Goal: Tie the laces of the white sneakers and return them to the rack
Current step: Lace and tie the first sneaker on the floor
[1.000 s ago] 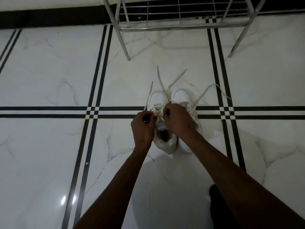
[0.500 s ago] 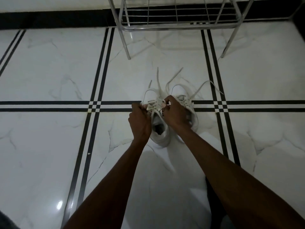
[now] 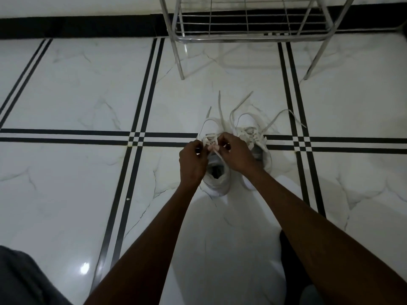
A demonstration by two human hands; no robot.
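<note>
Two white sneakers stand side by side on the marble floor, toes pointing away from me. Over the left sneaker [image 3: 217,182] my left hand [image 3: 192,161] and my right hand [image 3: 236,154] each pinch a part of its white lace [image 3: 214,139] just above the tongue. The hands nearly touch. The right sneaker [image 3: 256,137] is partly hidden behind my right wrist, and its untied laces [image 3: 277,117] trail loose across the floor beyond the toes.
A metal shoe rack [image 3: 248,37] with a wire shelf stands against the wall just beyond the sneakers, its legs [image 3: 180,62] on the floor. Black stripe inlays cross the white tiles. Dark clothing [image 3: 24,280] shows at the bottom left.
My view has tilted, so the rack and sneakers sit lower in frame. My hands have stayed on the left sneaker's lace, and a lace end now crosses between the fingers.
</note>
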